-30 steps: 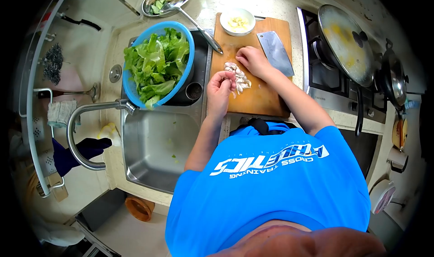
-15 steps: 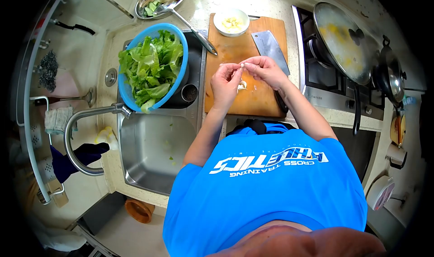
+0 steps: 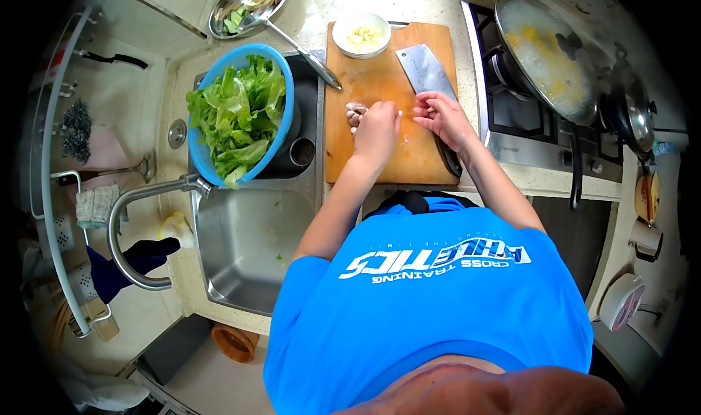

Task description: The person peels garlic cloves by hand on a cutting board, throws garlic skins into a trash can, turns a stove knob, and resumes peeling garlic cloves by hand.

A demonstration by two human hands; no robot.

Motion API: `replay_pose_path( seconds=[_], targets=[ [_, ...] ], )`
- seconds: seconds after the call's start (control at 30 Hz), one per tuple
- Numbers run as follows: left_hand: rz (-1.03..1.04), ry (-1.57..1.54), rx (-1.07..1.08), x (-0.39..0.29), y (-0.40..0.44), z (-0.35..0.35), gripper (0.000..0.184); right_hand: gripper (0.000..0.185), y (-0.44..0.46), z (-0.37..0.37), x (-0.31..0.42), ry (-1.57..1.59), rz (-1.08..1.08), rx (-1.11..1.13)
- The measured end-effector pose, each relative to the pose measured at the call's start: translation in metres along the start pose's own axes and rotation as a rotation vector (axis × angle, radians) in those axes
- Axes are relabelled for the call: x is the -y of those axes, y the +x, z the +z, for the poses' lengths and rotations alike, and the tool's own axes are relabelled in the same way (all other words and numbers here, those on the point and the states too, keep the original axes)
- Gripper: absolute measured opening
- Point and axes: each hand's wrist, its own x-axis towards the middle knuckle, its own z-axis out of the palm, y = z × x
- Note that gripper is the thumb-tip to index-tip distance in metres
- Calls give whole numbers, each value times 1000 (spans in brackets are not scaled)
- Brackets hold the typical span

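My left hand (image 3: 378,132) is over the wooden cutting board (image 3: 361,168), its fingers curled closed around a garlic clove (image 3: 399,113), of which a small white bit shows at the fingertips. Just left of those fingers lies unpeeled garlic (image 3: 355,113), partly covered by the hand. To the right, my right hand (image 3: 444,119) has its fingers bent but apart, with nothing seen in them. It is over the cleaver (image 3: 426,68), whose black handle shows below the wrist. A white bowl (image 3: 361,35) with pale yellow pieces stands at the board's far edge.
Lettuce fills a blue basket (image 3: 290,108) over the sink (image 3: 248,232). A metal plate (image 3: 213,21) of sliced food carries a long-handled utensil (image 3: 307,57). On the stove at right, a lidded pan (image 3: 544,72) has its handle pointing toward me. A faucet (image 3: 120,203) arches at left.
My hands have parted: the left turned and lowered toward the board, the right moved slightly right with its fingers opening. The garlic is now visible left of my left hand.
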Motion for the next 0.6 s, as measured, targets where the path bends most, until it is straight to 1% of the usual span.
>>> replay_pose_path(
  seconds=[0.03,0.1,0.17,0.2,0.27,0.3,0.37,0.4,0.47,0.5,0.53,0.6],
  targets=[
    [3,-2,-5,-1,0,4,11,21,2,-1,4,19,1,-3],
    [-50,23,115,-4,-1,8,10,21,13,2,11,10,-43,-6],
    [-25,-14,89,-9,-1,4,10,24,32,14,24,-16,-128,-11],
    [-3,-55,70,-11,-2,2,10,24,44,22,33,-15,-132,-8],
    [2,-69,57,-15,-3,-4,10,32,65,42,51,-58,-234,87],
    [5,-86,46,-17,-5,-8,10,32,68,55,59,-53,-234,91],
    [1,-106,32,-18,-10,-16,10,40,71,77,71,-159,-218,48],
    [-3,-132,17,-18,-12,-19,9,40,70,76,70,-157,-217,53],
    [-15,-165,-2,-16,-18,-23,9,46,68,68,68,-363,-334,27],
    [-26,-204,-19,-15,-21,-24,8,41,70,56,57,-290,-366,-18],
    [-33,-207,-18,-15,-23,-25,8,41,63,47,53,-293,-359,-19],
    [-45,-234,12,-15,-27,-25,8,32,33,24,41,-515,-318,-49]
  ],
)
